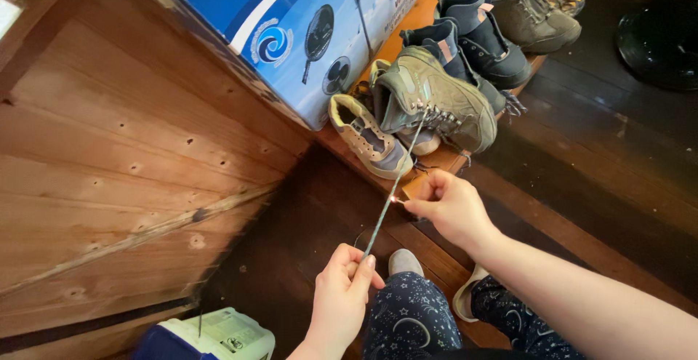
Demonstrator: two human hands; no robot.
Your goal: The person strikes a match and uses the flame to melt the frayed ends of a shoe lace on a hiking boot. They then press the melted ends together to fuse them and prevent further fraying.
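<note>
Fingers of the left hand (340, 294) pinch the lace (392, 189) taut from the boot (436, 102); the right hand (451, 204) pinches something small at mid-lace — if flame, it could scorch fingers or boot.

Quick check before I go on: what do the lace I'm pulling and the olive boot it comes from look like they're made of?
Lace: seems woven textile cord, matte grey-green, pulled taut between left hand and right hand. Olive boot: looks like suede or nubuck with fabric panels, dull and scuffed, no shine; exact material is uncertain.
</note>
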